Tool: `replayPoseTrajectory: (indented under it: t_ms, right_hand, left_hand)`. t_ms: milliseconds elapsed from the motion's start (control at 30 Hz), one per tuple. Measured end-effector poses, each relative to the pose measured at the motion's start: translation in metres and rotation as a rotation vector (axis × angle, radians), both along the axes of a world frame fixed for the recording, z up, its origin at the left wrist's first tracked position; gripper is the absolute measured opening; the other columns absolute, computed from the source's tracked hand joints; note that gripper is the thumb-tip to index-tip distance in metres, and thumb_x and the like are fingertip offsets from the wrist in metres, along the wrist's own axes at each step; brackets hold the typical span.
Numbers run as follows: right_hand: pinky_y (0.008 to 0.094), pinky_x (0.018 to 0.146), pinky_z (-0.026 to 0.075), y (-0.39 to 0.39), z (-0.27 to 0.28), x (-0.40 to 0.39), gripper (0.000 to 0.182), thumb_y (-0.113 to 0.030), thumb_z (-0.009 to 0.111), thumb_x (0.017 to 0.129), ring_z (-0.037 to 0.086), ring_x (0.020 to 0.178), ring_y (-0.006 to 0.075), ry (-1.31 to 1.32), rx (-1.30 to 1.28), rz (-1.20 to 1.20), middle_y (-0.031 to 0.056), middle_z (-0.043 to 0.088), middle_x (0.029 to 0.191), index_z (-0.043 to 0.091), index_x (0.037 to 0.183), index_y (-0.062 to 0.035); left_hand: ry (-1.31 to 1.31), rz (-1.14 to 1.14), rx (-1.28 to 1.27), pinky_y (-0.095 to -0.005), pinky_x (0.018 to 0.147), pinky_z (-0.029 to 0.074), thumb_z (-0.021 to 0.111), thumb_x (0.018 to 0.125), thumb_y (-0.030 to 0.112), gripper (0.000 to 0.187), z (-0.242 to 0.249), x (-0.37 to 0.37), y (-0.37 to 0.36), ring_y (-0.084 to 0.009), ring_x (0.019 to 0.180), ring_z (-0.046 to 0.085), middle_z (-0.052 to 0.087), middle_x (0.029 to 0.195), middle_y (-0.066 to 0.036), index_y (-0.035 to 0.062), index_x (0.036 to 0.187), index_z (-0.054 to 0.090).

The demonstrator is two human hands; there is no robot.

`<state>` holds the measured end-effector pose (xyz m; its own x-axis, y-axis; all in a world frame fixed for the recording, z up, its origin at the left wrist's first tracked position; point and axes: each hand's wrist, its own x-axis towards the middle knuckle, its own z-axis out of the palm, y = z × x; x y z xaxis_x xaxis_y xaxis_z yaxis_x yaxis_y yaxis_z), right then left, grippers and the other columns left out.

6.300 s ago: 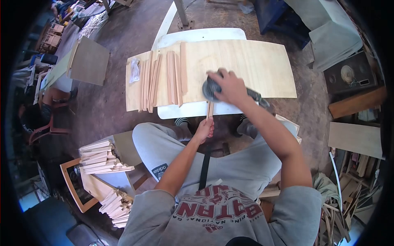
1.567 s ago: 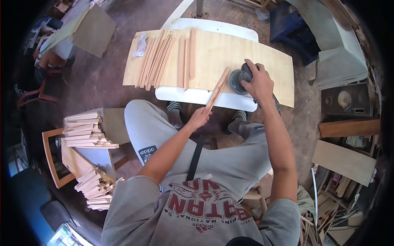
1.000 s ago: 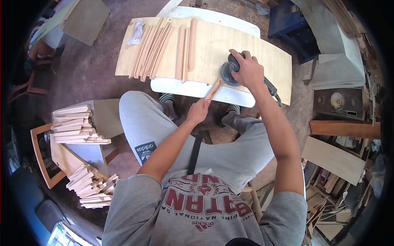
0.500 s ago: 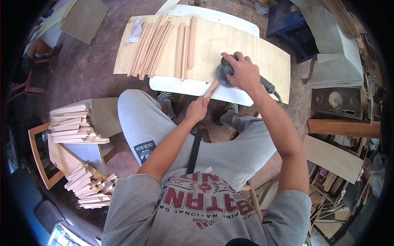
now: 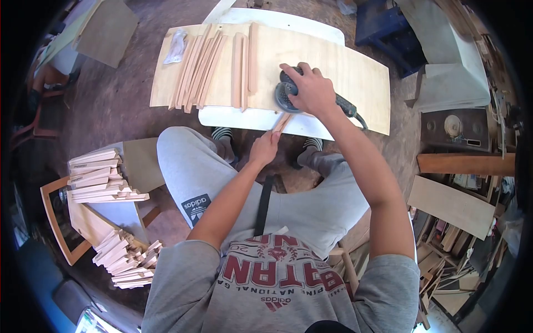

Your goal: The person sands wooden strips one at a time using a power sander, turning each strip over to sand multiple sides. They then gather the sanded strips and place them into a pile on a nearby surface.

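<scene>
My right hand (image 5: 315, 93) is wrapped around a dark electric sander (image 5: 284, 99) over the front part of a plywood board (image 5: 333, 61). Its cord trails off to the right. Between the closed fingers of my left hand (image 5: 264, 148) is the near end of a thin wooden strip (image 5: 282, 123). The strip's far end runs up to the sander's pad, partly hidden beneath it. Left of the sander, a few wooden strips (image 5: 237, 72) lie side by side on the board. Farther left is a looser bunch of strips (image 5: 194, 72).
A clear plastic packet (image 5: 176, 46) lies at the board's left end. White panel edges (image 5: 222, 117) show under the board. Stacked wood pieces (image 5: 94, 176) stand at my left, more piled wood pieces (image 5: 125, 258) below them. Scrap wood and a flat panel (image 5: 452, 206) crowd the right side.
My right hand and the sander have shifted left along the board. My left hand keeps its hold on the strip, and the view has tilted slightly.
</scene>
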<state>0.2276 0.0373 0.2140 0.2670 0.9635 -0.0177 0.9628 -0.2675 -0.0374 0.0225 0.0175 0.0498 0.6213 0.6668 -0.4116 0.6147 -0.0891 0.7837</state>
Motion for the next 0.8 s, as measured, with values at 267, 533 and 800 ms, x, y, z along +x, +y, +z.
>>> replayPoseTrajectory:
  t_ms: [267,533,800]
  right_hand:
    - [0.0456,0.075,0.064,-0.008,0.002,-0.012,0.082,-0.026,0.085,0.073,0.069,0.105,0.0352,0.049,0.023,0.059,0.0115,0.061,0.133,0.052,0.147,-0.0355]
    - [0.0475,0.079,0.064,-0.009,-0.002,0.021,0.08,-0.025,0.083,0.075,0.07,0.105,0.037,-0.008,0.019,-0.062,0.0107,0.061,0.133,0.051,0.148,-0.0364]
    - [0.0465,0.077,0.064,-0.011,-0.004,0.051,0.081,-0.024,0.083,0.074,0.07,0.104,0.0371,-0.026,0.036,-0.138,0.0123,0.062,0.13,0.051,0.148,-0.0347]
  left_hand:
    - [-0.036,0.013,0.008,-0.0611,0.088,0.049,0.045,0.108,0.045,0.05,-0.007,-0.001,-0.002,-0.0548,0.1,0.064,0.069,0.101,-0.034,0.0007,0.114,0.068]
    - [-0.016,0.03,0.043,-0.0618,0.086,0.048,0.045,0.108,0.046,0.05,-0.008,-0.002,-0.007,-0.055,0.099,0.063,0.069,0.097,-0.033,0.001,0.102,0.065]
    - [0.022,-0.007,0.001,-0.0608,0.084,0.049,0.043,0.109,0.047,0.051,-0.001,-0.002,-0.006,-0.0531,0.097,0.065,0.07,0.096,-0.03,0.0021,0.101,0.066]
